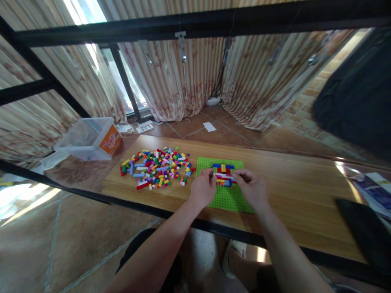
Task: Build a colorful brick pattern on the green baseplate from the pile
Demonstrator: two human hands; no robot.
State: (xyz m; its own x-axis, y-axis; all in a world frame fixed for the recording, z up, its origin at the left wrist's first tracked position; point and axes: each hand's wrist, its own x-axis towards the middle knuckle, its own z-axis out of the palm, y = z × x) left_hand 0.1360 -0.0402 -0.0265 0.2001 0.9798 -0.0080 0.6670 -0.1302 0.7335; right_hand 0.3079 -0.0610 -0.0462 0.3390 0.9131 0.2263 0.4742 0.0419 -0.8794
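Observation:
A small build of coloured building bricks (223,167) sits on a green studded baseplate (227,201). It shows blue, yellow and red rows, with orange and blue pieces nearer me. Across its middle runs a long white building brick (222,175) above a pinkish strip; whether it is pressed down is unclear. At the left end of this brick, my left hand (203,188) is closed, its thumb and fingers curled together. My right hand (253,190) pinches at the right end, fingertips touching the brick. Both hands hide the build's sides.
Left of the baseplate lies a spread heap of loose coloured bricks (161,167) on the wooden table (293,195). A clear plastic box (87,140) with an orange label stands beyond the table's left end. A black flat object (363,228) lies at the right. A dark metal bar (195,30) crosses above.

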